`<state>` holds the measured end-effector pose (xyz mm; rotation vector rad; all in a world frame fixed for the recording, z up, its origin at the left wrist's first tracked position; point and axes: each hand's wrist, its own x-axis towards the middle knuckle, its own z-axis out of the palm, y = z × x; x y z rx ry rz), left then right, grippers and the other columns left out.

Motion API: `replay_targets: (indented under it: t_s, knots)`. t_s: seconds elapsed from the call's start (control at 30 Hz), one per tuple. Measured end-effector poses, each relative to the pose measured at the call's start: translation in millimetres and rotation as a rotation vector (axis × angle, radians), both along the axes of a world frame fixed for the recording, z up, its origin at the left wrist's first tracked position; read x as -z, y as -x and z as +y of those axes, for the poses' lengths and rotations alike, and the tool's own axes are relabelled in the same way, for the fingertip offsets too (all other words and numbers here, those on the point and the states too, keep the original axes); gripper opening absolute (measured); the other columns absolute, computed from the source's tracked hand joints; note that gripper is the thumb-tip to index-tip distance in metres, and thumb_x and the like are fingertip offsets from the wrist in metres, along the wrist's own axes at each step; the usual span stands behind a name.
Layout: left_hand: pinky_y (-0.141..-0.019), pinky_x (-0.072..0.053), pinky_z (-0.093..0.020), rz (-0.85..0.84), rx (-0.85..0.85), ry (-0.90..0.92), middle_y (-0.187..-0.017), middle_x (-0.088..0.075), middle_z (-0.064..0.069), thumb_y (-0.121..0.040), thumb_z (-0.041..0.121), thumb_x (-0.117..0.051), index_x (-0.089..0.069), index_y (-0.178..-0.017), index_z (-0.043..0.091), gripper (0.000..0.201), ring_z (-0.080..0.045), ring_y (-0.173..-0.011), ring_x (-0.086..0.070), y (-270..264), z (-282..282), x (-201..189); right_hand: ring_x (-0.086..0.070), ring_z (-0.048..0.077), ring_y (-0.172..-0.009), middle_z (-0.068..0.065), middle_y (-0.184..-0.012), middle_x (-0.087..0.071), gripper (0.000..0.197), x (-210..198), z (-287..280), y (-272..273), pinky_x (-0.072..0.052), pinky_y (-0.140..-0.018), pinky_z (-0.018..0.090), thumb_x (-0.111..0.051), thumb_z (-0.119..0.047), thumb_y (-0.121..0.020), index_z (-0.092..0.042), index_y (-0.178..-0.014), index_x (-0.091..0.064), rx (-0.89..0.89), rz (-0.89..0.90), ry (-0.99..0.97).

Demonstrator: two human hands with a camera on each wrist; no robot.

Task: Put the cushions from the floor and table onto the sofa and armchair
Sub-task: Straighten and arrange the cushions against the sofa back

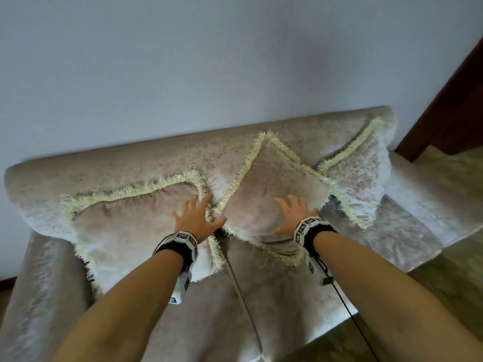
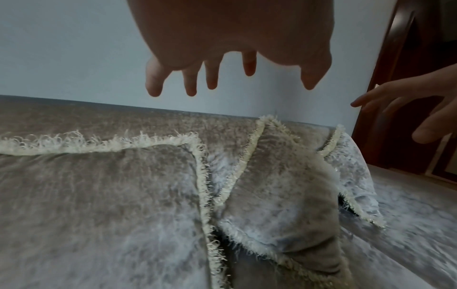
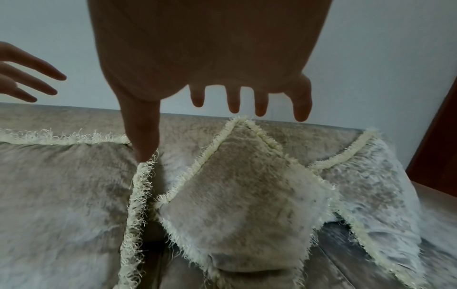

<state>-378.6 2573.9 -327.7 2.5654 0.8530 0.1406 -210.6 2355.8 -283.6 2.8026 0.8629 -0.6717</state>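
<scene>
We had three plush beige cushions with pale yellow fringed edging up on the beige velvet sofa (image 1: 274, 304), all leaning against its backrest. The left cushion (image 1: 122, 231) lay broad and nearly square to the back; the middle cushion (image 1: 269, 184) stood on a corner, diamond-wise, its top point reaching up the backrest; the right cushion (image 1: 366, 165) sat tucked partly behind the middle one, by the sofa's right end.

Our left hand (image 1: 194, 218) was spread flat, fingers straight and splayed, over the right edge of the left cushion, just where its fringe met the middle cushion's. In the left wrist view those fingers (image 2: 190, 84) hung clear above the fabric, so we could not tell whether they were touching. Our right hand (image 1: 294, 212) was likewise released, fingers fanned out over the lower right of the middle cushion, gripping nothing; whether it touched the pile we could not tell.

Behind the sofa rose a plain pale wall (image 1: 209, 61), and a dark brown wooden door frame (image 1: 449, 100) stood at the right
</scene>
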Motion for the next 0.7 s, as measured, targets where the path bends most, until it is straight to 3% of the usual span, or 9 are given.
replay_targets:
  t_s: [0.1,0.3,0.47,0.63,0.7]
  knots:
    - [-0.112,-0.013,-0.064,-0.017,-0.026,0.033,-0.16,-0.019,-0.004,-0.079,0.071,-0.057,-0.026,-0.148,0.039,0.082,-0.027,-0.147,-0.016,-16,-49,-14,0.004,0.036,-0.148,0.0,-0.162,0.007,0.102,-5,-50,-12,-0.011,-0.112,0.067,-0.069,-0.057,-0.079,-0.041,-0.152,0.0,0.006,0.004,-0.033]
    - [-0.11,-0.03,-0.057,-0.036,-0.021,0.053,-0.16,-0.018,-0.004,-0.078,0.071,-0.059,-0.024,-0.147,0.041,0.083,-0.027,-0.146,-0.019,-42,-116,-25,0.004,0.035,-0.148,0.0,-0.162,0.004,0.099,-18,-113,-38,-0.01,-0.112,0.066,-0.068,-0.055,-0.081,-0.042,-0.152,-0.001,0.031,-0.022,-0.097]
    - [-0.111,-0.029,-0.059,-0.043,-0.003,0.073,-0.16,-0.017,-0.004,-0.077,0.072,-0.058,-0.021,-0.147,0.044,0.085,-0.028,-0.146,-0.019,-66,-136,-29,0.004,0.035,-0.148,-0.001,-0.162,0.004,0.096,-20,-134,-59,-0.011,-0.112,0.066,-0.066,-0.051,-0.083,-0.041,-0.152,-0.001,0.035,-0.025,-0.145]
    - [-0.111,-0.021,-0.064,-0.022,-0.054,0.063,-0.16,-0.018,-0.003,-0.077,0.074,-0.057,-0.02,-0.147,0.044,0.085,-0.025,-0.147,-0.018,-98,-139,-23,0.004,0.035,-0.148,0.0,-0.162,0.003,0.098,-9,-137,-90,-0.012,-0.111,0.067,-0.067,-0.055,-0.081,-0.044,-0.151,0.001,0.025,-0.007,-0.133]
    - [-0.11,-0.024,-0.065,-0.02,-0.06,0.099,-0.16,-0.018,-0.004,-0.075,0.076,-0.056,-0.019,-0.147,0.045,0.087,-0.027,-0.147,-0.018,-115,-134,-14,0.004,0.035,-0.148,0.0,-0.162,0.003,0.098,-5,-133,-107,-0.012,-0.112,0.066,-0.067,-0.055,-0.081,-0.044,-0.151,0.0,0.015,-0.004,-0.12]
